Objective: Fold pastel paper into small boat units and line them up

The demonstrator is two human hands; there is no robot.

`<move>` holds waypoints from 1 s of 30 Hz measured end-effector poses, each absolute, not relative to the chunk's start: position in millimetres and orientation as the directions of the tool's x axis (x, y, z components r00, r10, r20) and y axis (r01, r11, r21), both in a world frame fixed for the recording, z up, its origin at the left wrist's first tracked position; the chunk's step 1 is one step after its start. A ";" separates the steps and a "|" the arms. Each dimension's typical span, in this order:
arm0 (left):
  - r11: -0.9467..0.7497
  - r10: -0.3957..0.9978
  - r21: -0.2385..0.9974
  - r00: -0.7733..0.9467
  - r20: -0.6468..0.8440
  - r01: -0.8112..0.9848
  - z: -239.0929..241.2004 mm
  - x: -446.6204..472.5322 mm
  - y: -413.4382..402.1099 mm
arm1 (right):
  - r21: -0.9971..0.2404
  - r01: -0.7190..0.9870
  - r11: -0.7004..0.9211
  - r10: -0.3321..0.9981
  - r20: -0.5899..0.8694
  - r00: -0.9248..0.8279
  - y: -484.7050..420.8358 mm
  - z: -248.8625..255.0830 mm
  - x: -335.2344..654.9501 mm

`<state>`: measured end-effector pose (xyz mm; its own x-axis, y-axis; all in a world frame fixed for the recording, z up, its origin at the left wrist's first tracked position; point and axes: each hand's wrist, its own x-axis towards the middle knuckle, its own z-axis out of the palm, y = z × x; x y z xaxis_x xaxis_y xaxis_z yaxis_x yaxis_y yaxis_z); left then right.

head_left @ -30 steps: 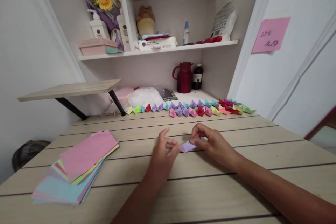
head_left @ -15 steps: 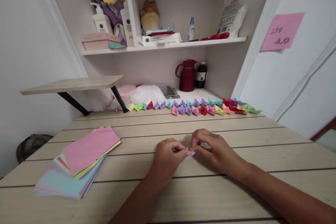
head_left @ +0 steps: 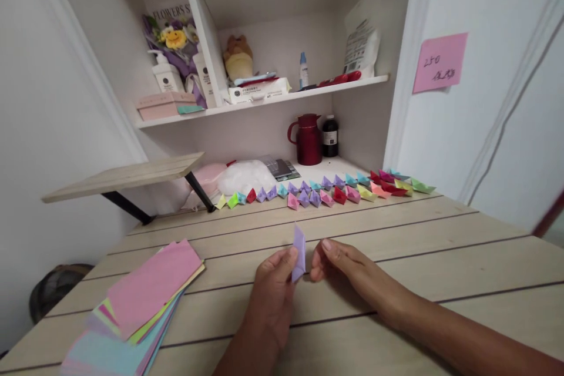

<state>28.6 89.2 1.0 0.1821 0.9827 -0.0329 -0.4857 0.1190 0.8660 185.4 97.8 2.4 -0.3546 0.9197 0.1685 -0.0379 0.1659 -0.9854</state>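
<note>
Paper (head_left: pixel 299 249), purple, folded, sits nearly upright in front of the paper boats (head_left: pixel 339 195), pinched by left hand (head_left: pixel 273 285), right hand (head_left: pixel 348 264) half-curled, free, also in front of boats, sheet stack (head_left: pixel 154 291) front-left of them, red jug (head_left: pixel 309 144) behind.

The left hand (head_left: pixel 274 282) now has the purple folded paper (head_left: pixel 299 252) to itself; the paper stands on end, where half a second ago it lay low, pinched from both sides. The right hand (head_left: pixel 341 261) has let go and sits just beside it, apart.
</note>
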 end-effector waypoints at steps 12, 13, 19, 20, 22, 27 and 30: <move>0.061 0.946 0.916 0.317 0.073 -0.396 1.9 32.1 87.8 | -0.934 0.009 0.356 0.857 0.322 -0.403 90.9 4.5 185.7; 0.051 0.948 0.929 0.309 0.070 -0.367 0.9 32.3 88.2 | -0.936 0.010 0.351 0.863 0.319 -0.392 91.7 3.9 185.9; -0.013 0.975 0.984 0.218 0.052 -0.177 -11.6 34.3 96.2 | -0.949 0.092 0.302 0.908 0.257 -0.330 97.7 -0.9 187.9; -0.030 0.981 0.990 0.185 0.055 -0.137 -13.1 35.1 96.9 | -0.947 0.103 0.304 0.908 0.256 -0.331 98.7 -1.9 188.6; -0.061 0.989 0.996 0.127 0.070 -0.070 -14.5 36.6 97.2 | -0.946 0.099 0.309 0.899 0.257 -0.355 100.7 -3.9 190.1; -0.079 0.989 0.994 0.116 0.087 -0.069 -12.6 37.6 95.1 | -0.959 0.013 0.283 0.880 0.254 -0.402 104.0 -6.4 191.6; -0.047 0.994 0.993 0.095 0.057 -0.107 -13.3 36.9 95.3 | -0.952 0.032 0.305 0.870 0.265 -0.416 103.7 -8.0 189.7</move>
